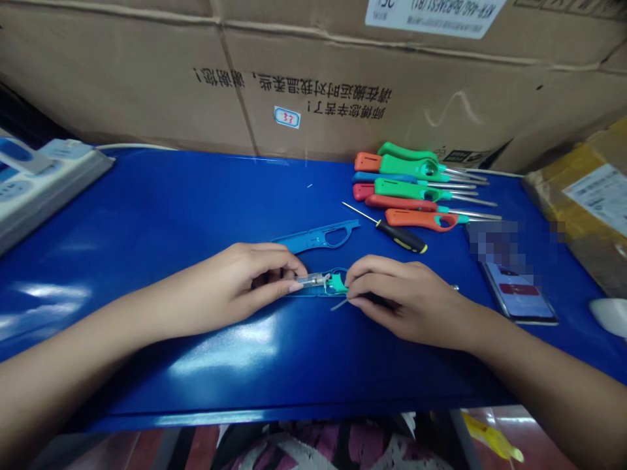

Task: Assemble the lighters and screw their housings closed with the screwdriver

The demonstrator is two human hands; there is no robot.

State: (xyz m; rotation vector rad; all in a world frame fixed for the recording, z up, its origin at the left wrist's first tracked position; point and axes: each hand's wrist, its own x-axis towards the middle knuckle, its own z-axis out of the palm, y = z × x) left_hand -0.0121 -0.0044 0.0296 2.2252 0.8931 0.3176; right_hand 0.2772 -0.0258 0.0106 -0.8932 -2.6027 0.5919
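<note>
A clear fuel tank point(309, 281) is pinched between the thumb and fingers of my left hand point(249, 277), over a blue lighter shell half point(306, 294) on the table. At the tank's right end sits a green trigger piece point(336, 283). My right hand point(399, 294) closes its fingertips at the right side of this piece; exactly what they grip is partly hidden. A thin pale tube point(339, 305) sticks out below those fingertips. Just behind lies the other blue shell half point(318, 237), with its finger loop to the right.
Several assembled lighters point(411, 189) lie stacked at the back right, metal tips pointing right. A black-and-yellow screwdriver point(399, 236) is in front of them. A phone point(522, 294) lies right of my right hand. A large cardboard box point(161, 91) borders the back; a power strip point(44, 183) is left.
</note>
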